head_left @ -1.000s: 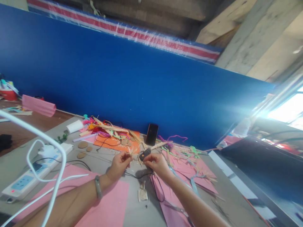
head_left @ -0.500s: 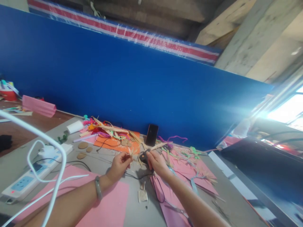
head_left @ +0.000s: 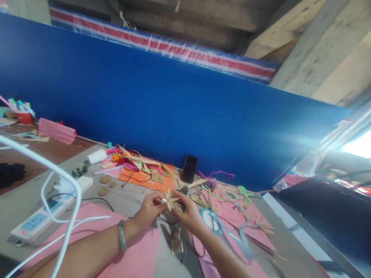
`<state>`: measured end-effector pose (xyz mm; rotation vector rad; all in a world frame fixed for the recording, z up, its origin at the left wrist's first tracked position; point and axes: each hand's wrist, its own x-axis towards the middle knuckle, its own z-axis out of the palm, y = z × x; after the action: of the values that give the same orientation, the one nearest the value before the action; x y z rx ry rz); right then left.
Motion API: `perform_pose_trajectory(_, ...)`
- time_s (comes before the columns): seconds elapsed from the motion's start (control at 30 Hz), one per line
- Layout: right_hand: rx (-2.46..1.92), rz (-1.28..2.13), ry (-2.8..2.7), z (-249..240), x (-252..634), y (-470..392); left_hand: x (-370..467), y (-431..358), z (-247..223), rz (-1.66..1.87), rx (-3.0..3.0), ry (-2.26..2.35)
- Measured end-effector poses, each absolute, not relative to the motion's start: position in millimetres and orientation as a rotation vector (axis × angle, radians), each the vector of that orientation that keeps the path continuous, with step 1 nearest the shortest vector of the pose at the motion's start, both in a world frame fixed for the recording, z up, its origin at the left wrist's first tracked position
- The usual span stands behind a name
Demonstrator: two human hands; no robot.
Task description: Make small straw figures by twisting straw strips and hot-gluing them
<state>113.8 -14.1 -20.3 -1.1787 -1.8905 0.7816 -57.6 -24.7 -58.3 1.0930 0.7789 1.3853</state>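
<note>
A pale straw-coloured flower with pointed petals [head_left: 169, 200] is between my two hands above the grey table. My left hand [head_left: 150, 210] pinches it from the left. From the right, the fingers of my right hand [head_left: 185, 212] close on its petals. Just behind my right fingers lies a black corded tool [head_left: 183, 190], mostly hidden, which looks like a glue gun. Below the hands a small beige piece with a stem [head_left: 177, 245] rests on the table.
A phone [head_left: 189, 169] leans on the blue partition [head_left: 162, 104]. Dried strips [head_left: 145, 158] lie on orange paper. At left are a power strip [head_left: 43, 218] and a white cable [head_left: 69, 177]. Pink sheets [head_left: 130, 255] and a blue-rimmed tape roll [head_left: 211, 221] lie nearby.
My right hand has let go of the black corded tool and moved left onto the flower. My left hand still pinches the flower, now turned more face-on. The view has shifted slightly.
</note>
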Motion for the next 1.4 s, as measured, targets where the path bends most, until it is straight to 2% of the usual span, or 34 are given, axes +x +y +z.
perform_pose_trajectory(0.27,-1.175,0.772,-1.884,-35,96,-23,-60,-27,-42,1.335,1.108,0.807)
perform_pose_trajectory(0.5,-1.081,0.527,-1.885,-43,95,-32,-62,-22,-46,1.391,1.188,0.724)
perform_pose_trajectory(0.77,-1.061,0.378,-1.87,-43,110,-31,-59,-24,-59,1.271,1.148,0.76)
perform_pose_trajectory(0.97,-1.108,0.376,-1.835,-49,116,-26,-63,-16,-77,1.31,1.075,0.953)
perform_pose_trajectory(1.4,-1.064,0.383,-1.976,-54,110,-30,-63,-31,-49,1.324,1.423,0.822)
